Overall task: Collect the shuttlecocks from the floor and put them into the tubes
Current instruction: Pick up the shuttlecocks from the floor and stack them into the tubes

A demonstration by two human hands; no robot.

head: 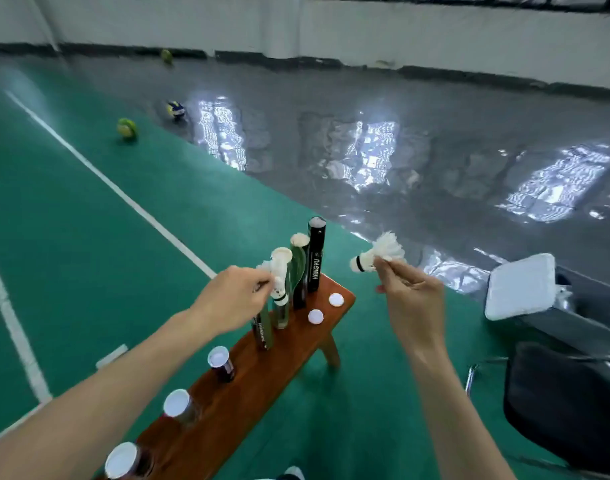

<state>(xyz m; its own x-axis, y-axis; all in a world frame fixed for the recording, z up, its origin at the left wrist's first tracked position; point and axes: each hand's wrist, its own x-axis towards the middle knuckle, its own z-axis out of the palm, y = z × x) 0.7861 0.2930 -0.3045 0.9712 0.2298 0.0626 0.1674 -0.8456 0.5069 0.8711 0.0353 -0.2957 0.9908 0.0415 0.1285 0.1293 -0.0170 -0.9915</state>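
On a green badminton court, a person stands over a low wooden bench (248,386) lined with shuttlecock tubes, loading them one by one. At the near left of the row stand three short tubes (177,405) with white tops; whether those are caps or feathers cannot be told. The left hand (232,301) is closed, pinching a white shuttlecock (278,287) cork-down right over the mouth of a dark open tube (262,332), partly hidden behind the fingers. Just beyond stand a clear tube (282,289), a green tube (299,271) and a black Hangyu tube (315,254), the last two apparently topped with feathers. Two white caps (315,317) lie loose on the bench's far end. The right hand (412,299) pinches a second shuttlecock (379,254) by its feathers, held in the air well clear of the row. The step in hand looks like insertion; next, the left shuttlecock needs centring on the tube mouth and releasing, cork first, before the right hand's follows.
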